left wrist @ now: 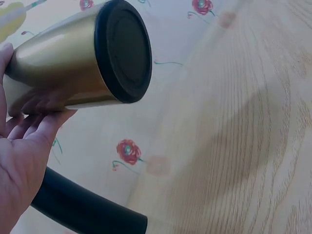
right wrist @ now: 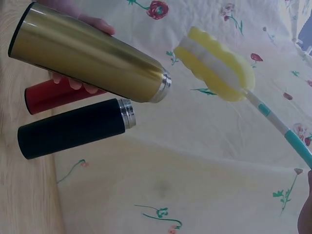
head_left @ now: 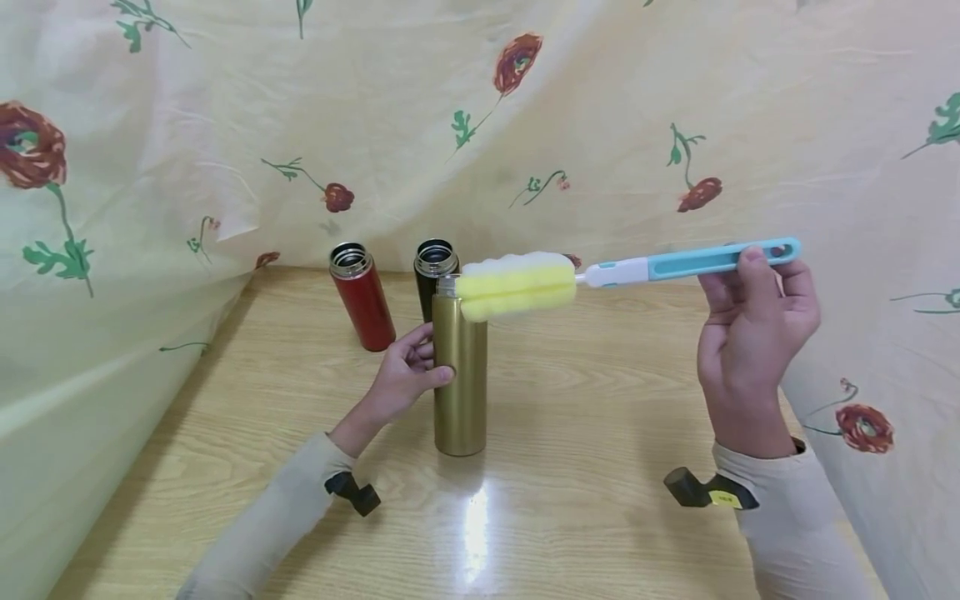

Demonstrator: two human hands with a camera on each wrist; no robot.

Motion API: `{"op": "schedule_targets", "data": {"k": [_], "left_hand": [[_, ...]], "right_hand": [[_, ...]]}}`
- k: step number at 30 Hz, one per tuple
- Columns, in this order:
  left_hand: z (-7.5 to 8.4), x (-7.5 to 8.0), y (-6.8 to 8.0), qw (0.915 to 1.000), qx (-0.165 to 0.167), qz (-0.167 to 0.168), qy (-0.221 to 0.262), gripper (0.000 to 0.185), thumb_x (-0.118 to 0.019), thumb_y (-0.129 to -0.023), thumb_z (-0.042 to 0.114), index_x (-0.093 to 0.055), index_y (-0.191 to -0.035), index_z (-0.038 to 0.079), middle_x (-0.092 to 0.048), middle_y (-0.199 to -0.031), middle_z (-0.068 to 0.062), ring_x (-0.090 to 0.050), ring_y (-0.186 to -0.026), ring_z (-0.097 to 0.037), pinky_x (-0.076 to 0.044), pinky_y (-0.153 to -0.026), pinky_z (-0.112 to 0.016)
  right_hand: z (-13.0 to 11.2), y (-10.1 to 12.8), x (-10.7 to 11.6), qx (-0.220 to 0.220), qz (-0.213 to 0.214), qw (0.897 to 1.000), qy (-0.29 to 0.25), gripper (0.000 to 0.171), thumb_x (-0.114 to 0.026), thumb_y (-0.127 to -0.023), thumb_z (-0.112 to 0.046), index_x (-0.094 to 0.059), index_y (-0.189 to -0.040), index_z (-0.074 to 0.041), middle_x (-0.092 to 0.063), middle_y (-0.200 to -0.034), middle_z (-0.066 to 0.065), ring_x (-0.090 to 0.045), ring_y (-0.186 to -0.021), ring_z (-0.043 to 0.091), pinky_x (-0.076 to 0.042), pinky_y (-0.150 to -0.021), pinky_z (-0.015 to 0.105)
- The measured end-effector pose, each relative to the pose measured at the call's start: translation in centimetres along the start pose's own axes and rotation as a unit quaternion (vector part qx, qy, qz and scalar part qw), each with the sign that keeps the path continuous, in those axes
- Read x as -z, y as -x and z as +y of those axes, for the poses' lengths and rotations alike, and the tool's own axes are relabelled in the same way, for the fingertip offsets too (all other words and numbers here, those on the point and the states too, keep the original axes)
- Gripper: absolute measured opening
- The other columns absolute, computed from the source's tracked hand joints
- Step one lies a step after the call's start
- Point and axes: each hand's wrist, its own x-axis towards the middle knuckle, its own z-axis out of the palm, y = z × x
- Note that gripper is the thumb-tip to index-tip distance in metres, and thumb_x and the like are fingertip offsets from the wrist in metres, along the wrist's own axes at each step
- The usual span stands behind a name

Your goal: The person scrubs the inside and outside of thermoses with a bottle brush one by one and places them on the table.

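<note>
Left hand (head_left: pixel 405 371) grip curled round upright gold metal flask (head_left: pixel 460 375) on wooden counter (head_left: pixel 585 467); right hand (head_left: pixel 753 333) grip grasping blue-handled yellow sponge brush (head_left: pixel 516 286), sponge at flask mouth.

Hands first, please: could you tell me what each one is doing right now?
Left hand: grips the gold flask.
Right hand: holds the sponge bottle brush.

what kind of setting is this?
Likely a makeshift home or staged tabletop: a wooden table draped round with flowered cloth, three open flasks, the gold flask being cleaned with a sponge brush.
</note>
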Motion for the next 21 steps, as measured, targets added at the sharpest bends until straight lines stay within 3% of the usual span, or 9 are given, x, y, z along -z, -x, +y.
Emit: {"op": "schedule_targets", "data": {"k": [5,14,21], "left_hand": [[-0.1,-0.3,-0.1,0.9989,-0.007,-0.011,0.046,0.102,-0.090,-0.078,0.033,-0.035,-0.149,-0.014,-0.073,-0.115,0.000,-0.072,-0.101,-0.015,-0.060,-0.085,-0.029],[-0.4,-0.5,-0.4,0.9943,-0.011,-0.024,0.103,0.100,-0.090,-0.079,0.031,-0.035,-0.150,-0.012,-0.073,-0.119,-0.002,-0.071,-0.104,-0.016,-0.060,-0.087,-0.030],[-0.7,-0.7,-0.6,0.9935,-0.021,-0.029,0.108,0.099,-0.091,-0.077,0.033,-0.038,-0.147,-0.013,-0.073,-0.119,-0.002,-0.071,-0.103,-0.015,-0.060,-0.087,-0.028]], "right_hand": [[0.7,0.2,0.3,-0.024,0.007,1.000,-0.014,0.022,-0.070,-0.088,0.013,-0.055,-0.105,0.014,-0.064,-0.089,0.023,-0.076,-0.078,0.031,-0.060,-0.074,0.039],[2.3,0.5,1.0,-0.065,0.003,0.998,-0.015,0.021,-0.071,-0.089,0.010,-0.057,-0.103,0.013,-0.066,-0.087,0.021,-0.075,-0.076,0.029,-0.061,-0.075,0.036],[3.2,0.6,1.6,-0.086,0.000,0.996,-0.009,0.020,-0.071,-0.091,0.007,-0.056,-0.102,0.011,-0.067,-0.088,0.019,-0.076,-0.079,0.026,-0.061,-0.077,0.034]]}}
